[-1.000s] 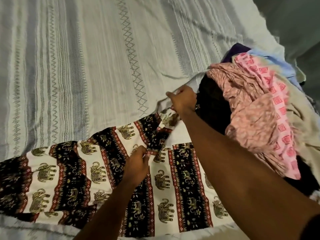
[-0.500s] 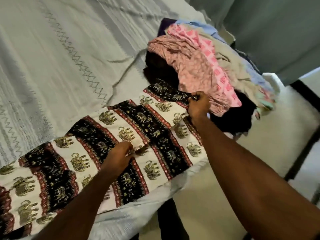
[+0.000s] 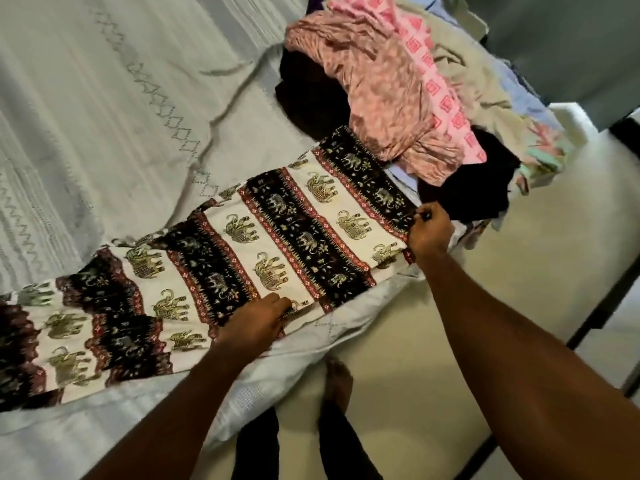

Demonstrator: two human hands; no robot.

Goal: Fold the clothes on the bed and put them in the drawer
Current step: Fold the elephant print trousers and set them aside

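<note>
both hands (image 3: 428, 230) pinch elephant-print garment (image 3: 277, 237)

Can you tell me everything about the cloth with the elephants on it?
The elephant-print cloth looks thin and soft, with cream and black bands, gold elephants and red patterned borders. It lies spread flat along the near edge of the pale woven bedspread. The right hand pinches its end nearest the heap of pink and dark clothes; the left hand rests on its near edge.
</note>
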